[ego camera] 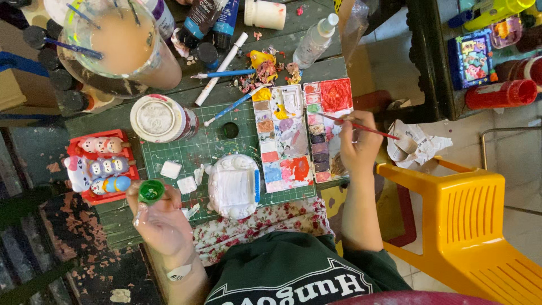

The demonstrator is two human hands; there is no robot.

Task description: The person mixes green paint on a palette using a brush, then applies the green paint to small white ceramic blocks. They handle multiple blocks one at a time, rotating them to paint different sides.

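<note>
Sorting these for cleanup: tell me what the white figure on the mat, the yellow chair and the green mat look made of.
White figure: likely plaster or ceramic; chalky, matte, unpainted.
Yellow chair: moulded plastic; glossy, with slotted ribs.
Green mat: probably a rubbery cutting mat; flat, printed with a grid.

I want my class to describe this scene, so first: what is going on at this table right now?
A person sits at a paint-splattered table. Their left hand holds a small open pot of green paint. Their right hand holds a thin red-handled brush, its tip over the paint palette. A white, mostly unpainted figurine lies on the green cutting mat in front of them, with a red tray of painted figurines beside it.
</note>
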